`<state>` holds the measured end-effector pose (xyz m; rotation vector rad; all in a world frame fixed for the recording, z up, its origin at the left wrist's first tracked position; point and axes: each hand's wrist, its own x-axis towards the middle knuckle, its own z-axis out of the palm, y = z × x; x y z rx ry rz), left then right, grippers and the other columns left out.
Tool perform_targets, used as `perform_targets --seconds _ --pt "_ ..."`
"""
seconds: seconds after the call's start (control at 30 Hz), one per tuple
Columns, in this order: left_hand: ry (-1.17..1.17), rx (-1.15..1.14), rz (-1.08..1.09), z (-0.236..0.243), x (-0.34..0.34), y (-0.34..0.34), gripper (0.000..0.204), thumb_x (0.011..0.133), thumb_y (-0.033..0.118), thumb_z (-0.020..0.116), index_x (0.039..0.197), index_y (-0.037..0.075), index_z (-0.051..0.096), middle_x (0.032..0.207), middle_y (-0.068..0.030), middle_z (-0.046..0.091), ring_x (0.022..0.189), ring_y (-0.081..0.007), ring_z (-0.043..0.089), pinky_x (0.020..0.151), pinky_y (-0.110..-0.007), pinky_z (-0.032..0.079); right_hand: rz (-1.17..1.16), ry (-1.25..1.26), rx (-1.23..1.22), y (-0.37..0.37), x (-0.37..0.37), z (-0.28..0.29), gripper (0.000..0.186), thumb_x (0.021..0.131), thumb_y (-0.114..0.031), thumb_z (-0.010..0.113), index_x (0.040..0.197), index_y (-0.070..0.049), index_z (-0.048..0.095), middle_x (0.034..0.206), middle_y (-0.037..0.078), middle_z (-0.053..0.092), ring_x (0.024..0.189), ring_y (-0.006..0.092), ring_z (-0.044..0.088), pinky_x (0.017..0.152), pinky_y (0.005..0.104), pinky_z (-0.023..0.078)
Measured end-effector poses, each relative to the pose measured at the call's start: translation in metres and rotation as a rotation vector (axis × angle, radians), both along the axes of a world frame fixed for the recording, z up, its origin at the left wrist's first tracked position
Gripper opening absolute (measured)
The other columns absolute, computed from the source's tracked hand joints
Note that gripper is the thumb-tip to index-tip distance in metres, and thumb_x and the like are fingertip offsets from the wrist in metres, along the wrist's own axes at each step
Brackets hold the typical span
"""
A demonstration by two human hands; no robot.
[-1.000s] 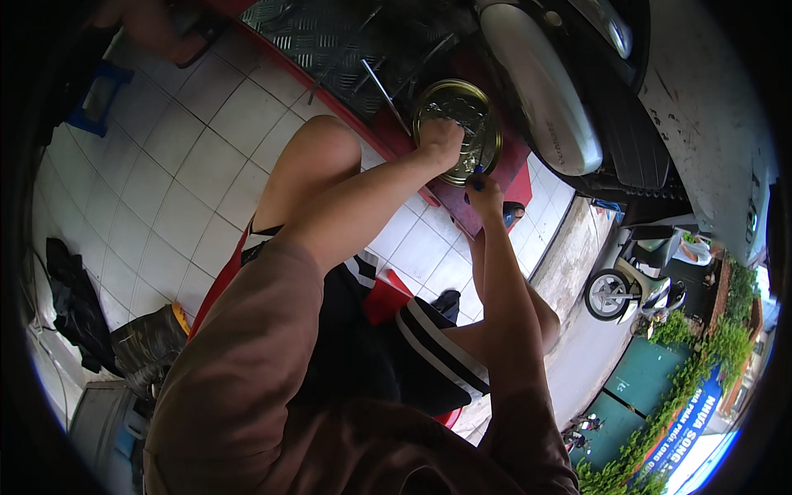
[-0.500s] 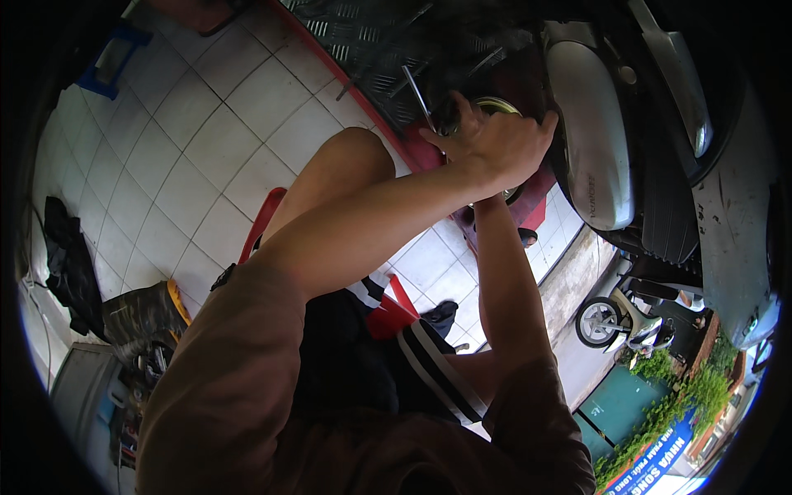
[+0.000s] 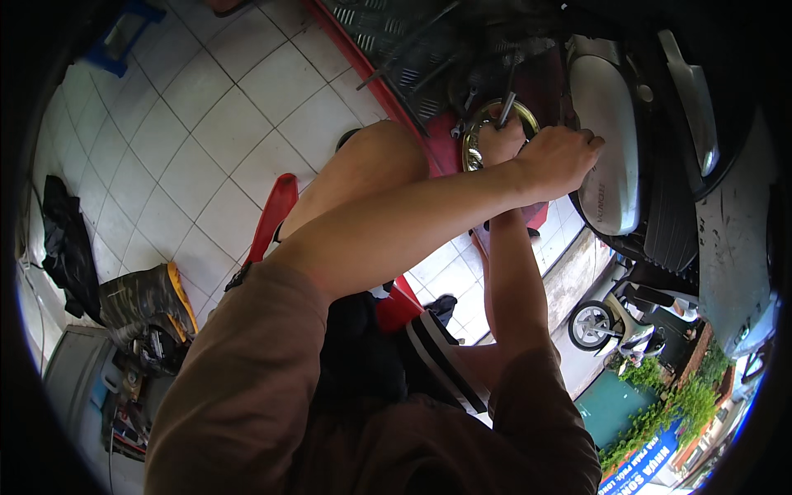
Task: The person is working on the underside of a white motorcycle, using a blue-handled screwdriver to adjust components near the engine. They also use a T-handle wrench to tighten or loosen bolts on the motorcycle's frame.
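Observation:
My arms cross in front of me. My left hand reaches over to the right, its fingers curled beside the silver rounded cover of a motorbike; what they hold, if anything, is hidden. Under that wrist, my right hand is closed round a shiny metal rod tool that sticks up from the fist. It sits over a gold-rimmed round bowl with small metal parts inside. A wrench lies next to the bowl on a red surface.
A black treaded metal platform with a red edge lies at the top. White floor tiles spread leftward. Boots, a black cloth and a blue stool are at the left. A parked scooter stands outside, lower right.
My left hand has moved right, from over the bowl to the silver cover. The rod has shifted rightward with my right hand, and the bowl shows more. The view has shifted slightly.

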<state>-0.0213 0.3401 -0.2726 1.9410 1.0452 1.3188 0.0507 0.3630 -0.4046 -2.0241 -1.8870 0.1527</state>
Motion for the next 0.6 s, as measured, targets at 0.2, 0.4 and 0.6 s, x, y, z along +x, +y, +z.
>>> perform_targets --seconds 0.2,0.4,0.6 --pt "-0.435 0.035 0.105 0.004 -0.017 -0.019 0.012 0.087 0.003 0.055 0.095 0.001 0.063 0.094 -0.0185 0.064 0.086 -0.0387 0.062 0.073 -0.042 0.051 -0.192 0.486 0.041 -0.067 0.058 0.033 0.021 0.074 0.0 0.051 0.09 -0.001 0.065 0.068 0.008 0.06 0.063 0.0246 0.059 0.062 0.0358 0.05" --pt "-0.803 -0.358 0.093 0.01 -0.059 -0.042 0.019 0.094 0.012 0.056 0.084 -0.005 0.059 0.065 -0.0072 0.058 0.049 -0.0117 0.057 0.047 -0.029 0.055 -0.125 1.163 0.084 -0.215 -0.002 0.188 0.012 0.07 0.007 0.04 0.064 -0.003 0.045 0.075 0.009 0.052 0.048 0.0084 0.037 0.043 0.023 0.028" --pt "-0.88 -0.843 -0.144 0.039 -0.06 -0.118 0.014 0.096 0.015 0.054 0.093 0.002 0.055 0.079 -0.0077 0.062 0.071 -0.0206 0.068 0.062 -0.033 0.059 0.039 1.511 0.296 -0.38 0.008 0.253 0.025 0.085 -0.011 0.052 0.065 -0.005 0.037 0.084 0.012 0.051 0.046 0.0046 0.028 0.041 0.0189 0.02"
